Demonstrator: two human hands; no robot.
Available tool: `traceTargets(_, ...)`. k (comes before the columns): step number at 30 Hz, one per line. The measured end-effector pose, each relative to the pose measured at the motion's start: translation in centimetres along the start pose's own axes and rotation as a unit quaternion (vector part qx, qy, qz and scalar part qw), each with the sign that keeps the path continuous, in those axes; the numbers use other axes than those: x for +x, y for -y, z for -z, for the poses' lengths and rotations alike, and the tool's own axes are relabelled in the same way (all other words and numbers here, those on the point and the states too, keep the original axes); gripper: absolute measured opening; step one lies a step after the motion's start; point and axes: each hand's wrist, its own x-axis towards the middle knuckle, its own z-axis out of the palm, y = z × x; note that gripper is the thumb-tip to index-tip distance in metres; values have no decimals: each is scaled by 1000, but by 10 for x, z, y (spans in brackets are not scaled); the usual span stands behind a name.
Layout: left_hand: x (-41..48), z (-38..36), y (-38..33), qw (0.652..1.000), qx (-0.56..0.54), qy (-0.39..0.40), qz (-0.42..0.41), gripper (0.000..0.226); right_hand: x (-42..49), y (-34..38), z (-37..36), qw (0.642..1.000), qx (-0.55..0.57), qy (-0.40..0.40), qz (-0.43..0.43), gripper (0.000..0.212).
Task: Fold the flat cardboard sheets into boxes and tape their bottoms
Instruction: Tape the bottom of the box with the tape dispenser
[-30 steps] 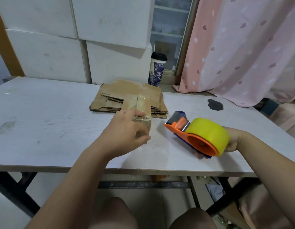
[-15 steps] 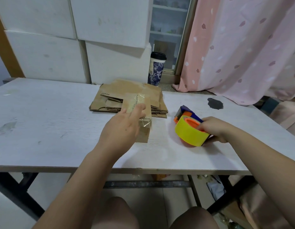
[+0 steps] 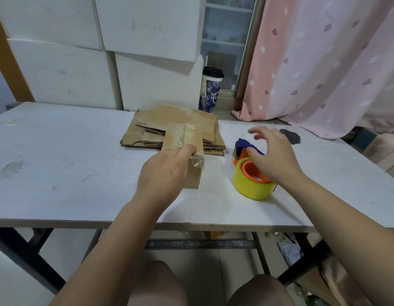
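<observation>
A small folded cardboard box (image 3: 195, 149) with clear tape across its top stands on the white table (image 3: 59, 173), just in front of a stack of flat cardboard sheets (image 3: 167, 120). My left hand (image 3: 165, 173) holds the box from its left side, with one finger lying on the taped top. The tape dispenser (image 3: 251, 184), a yellow roll on an orange frame with a blue handle, lies on its side to the right of the box. My right hand (image 3: 273, 155) hovers just above it with fingers spread and holds nothing.
A lidded paper cup (image 3: 211, 91) stands behind the table's far edge. White foam blocks (image 3: 59, 69) are stacked at the back left, and a pink curtain (image 3: 324, 62) hangs at the right. A dark stain (image 3: 290, 136) marks the table beyond the dispenser.
My right hand laid the tape dispenser on its side on the table, let go and lifted off it. My left hand stayed on the small box.
</observation>
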Motion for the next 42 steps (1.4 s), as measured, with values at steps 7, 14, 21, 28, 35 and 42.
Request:
traceTargets(7, -2, 3, -1, 998, 5, -40, -52, 29, -22, 50, -21, 972, 31, 126, 194, 45)
traceTargets(14, -5, 0, 9, 986, 1, -86, -145, 15, -26, 55, -32, 970, 41, 117, 210, 36)
traceTargets(21, -9, -10, 10, 978, 3, -150, -146, 11, -26, 59, -37, 972, 59, 78, 214, 29)
traceTargets(28, -17, 6, 26, 988, -119, -92, -44, 65, -25, 59, -35, 973, 77, 81, 203, 30)
traceTargets(35, -21, 5, 44, 894, -415, -72, 152, 35, -26, 58, -40, 973, 120, 75, 184, 30)
traceTargets(42, -12, 10, 62, 904, -411, -10, 116, 41, -25, 52, -40, 970, 150, 96, 166, 29)
